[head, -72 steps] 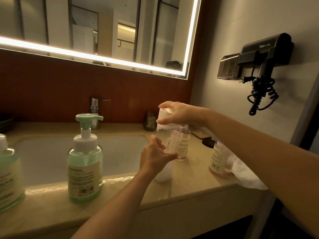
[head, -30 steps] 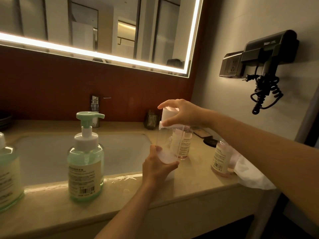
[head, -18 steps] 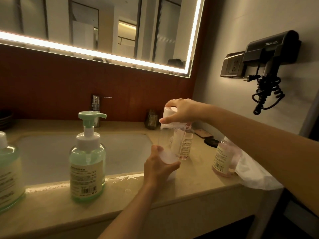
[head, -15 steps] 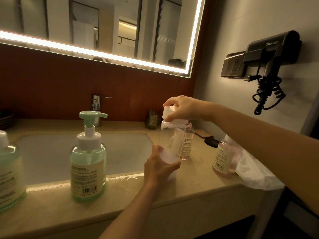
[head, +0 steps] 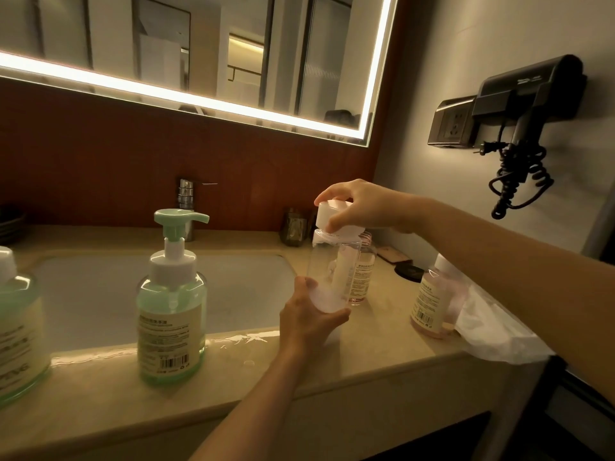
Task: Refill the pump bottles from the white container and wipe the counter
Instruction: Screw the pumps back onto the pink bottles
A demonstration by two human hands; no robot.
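My left hand (head: pixel 306 319) grips the base of a clear, nearly empty bottle (head: pixel 329 261) and holds it upright over the counter (head: pixel 366 354), right of the sink. My right hand (head: pixel 362 207) grips the white cap (head: pixel 327 216) at the bottle's mouth, with the fingers curled around it. Its inner tube shows through the clear wall. A small bottle with pink liquid (head: pixel 362 277) stands just behind. A labelled pink bottle (head: pixel 432 301) stands to the right, against a white cloth (head: pixel 492 331).
A green pump bottle (head: pixel 171 311) stands on the front rim of the sink (head: pixel 100 294), and a second green bottle (head: pixel 16 327) is at the left edge. The faucet (head: pixel 186 201) is behind. A hair dryer (head: pixel 525 94) hangs on the right wall.
My left hand has slid from the bottle's middle down to its base. My right hand has risen slightly with the white cap, which now sits a little higher at the bottle's mouth.
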